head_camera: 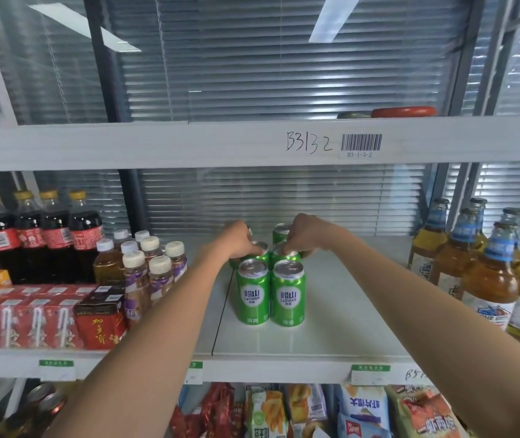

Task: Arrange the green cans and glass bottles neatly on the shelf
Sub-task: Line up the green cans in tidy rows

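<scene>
Several green cans stand in two rows on the white shelf (341, 311). The front left can (253, 295) and front right can (287, 297) stand side by side. Behind them my left hand (239, 237) grips the top of the second-row left can (260, 251), and my right hand (301, 233) grips the top of the second-row right can (284, 255). Another can (279, 232) shows further back, partly hidden by my hands. Glass bottles (489, 276) of amber drink with blue neck labels stand in a group at the right end of the shelf.
Cola bottles (56, 235), small tea bottles (145, 267) and red drink cartons (31, 320) fill the shelf's left part. Bare shelf lies between the cans and the glass bottles. An upper shelf beam (189, 143) runs overhead. Snack bags (315, 412) sit on the shelf below.
</scene>
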